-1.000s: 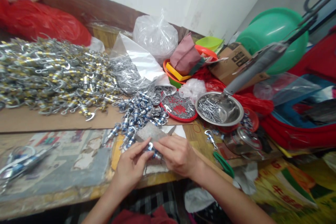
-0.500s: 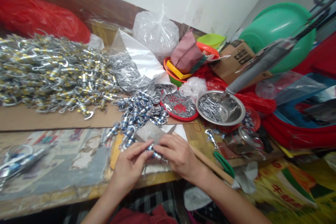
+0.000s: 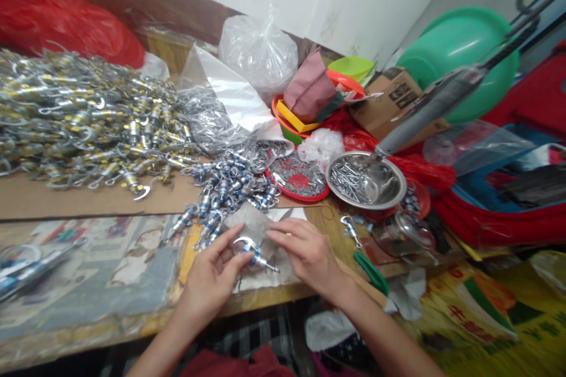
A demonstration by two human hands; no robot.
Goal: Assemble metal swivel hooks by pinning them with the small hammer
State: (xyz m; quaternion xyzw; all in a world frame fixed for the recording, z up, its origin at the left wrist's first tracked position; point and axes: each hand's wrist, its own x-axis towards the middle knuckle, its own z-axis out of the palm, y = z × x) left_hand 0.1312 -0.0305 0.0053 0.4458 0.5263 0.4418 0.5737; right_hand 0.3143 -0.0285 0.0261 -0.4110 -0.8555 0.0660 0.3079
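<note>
My left hand (image 3: 216, 265) pinches a metal hook fitting (image 3: 256, 256) with blue bands between thumb and fingers. Its curved hook points up and left, and its thin end points down and right. Just right of the fitting is my right hand (image 3: 312, 256), apart from it. The right fingers reach left, with a small gap between them; nothing can be made out in them. Behind the fitting lies a grey metal block (image 3: 250, 224). Blue-banded fittings (image 3: 225, 188) are heaped beyond the block.
A large heap of yellow-banded fittings (image 3: 88, 123) covers the left back. A red tray (image 3: 300, 193) of small metal parts and a steel bowl (image 3: 390, 200) of pins stand at the back right. A wooden handle (image 3: 362, 278) and green-handled tool (image 3: 371, 272) lie right.
My right hand has come off the fitting and moved slightly right. The fitting now shows more fully in my left hand. The whole view has shifted a little.
</note>
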